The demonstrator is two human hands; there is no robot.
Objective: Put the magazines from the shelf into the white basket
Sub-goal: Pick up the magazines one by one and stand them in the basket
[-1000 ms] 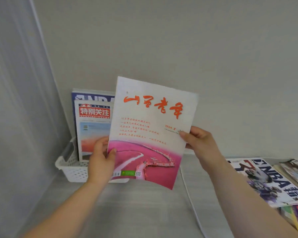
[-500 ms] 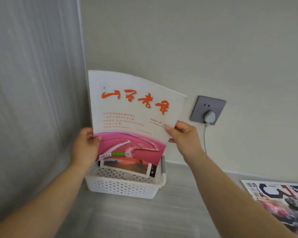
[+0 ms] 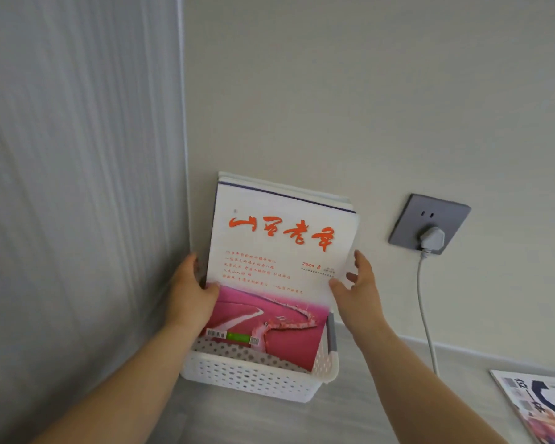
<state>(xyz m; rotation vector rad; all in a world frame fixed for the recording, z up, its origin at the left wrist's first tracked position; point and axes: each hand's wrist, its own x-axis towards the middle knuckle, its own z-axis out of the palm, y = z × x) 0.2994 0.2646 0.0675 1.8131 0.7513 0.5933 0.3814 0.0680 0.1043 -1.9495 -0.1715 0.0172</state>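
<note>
A white and pink magazine (image 3: 279, 251) with red characters stands upright in the white perforated basket (image 3: 253, 376), in front of other upright magazines whose top edges (image 3: 269, 182) show behind it. My left hand (image 3: 189, 296) grips its left edge, thumb on the cover. My right hand (image 3: 358, 290) is beside its right edge with fingers spread, touching or just off the paper; I cannot tell which. Another magazine (image 3: 539, 408) lies flat on the shelf at the lower right.
The basket sits in the shelf's back left corner, against a grey side panel (image 3: 77, 219) and the back wall. A grey wall socket (image 3: 430, 224) with a white plug and hanging cable (image 3: 425, 309) is right of the basket.
The magazine has gone down from above the basket into it, in front of the others. My right hand has let go of its right edge and its fingers have spread.
</note>
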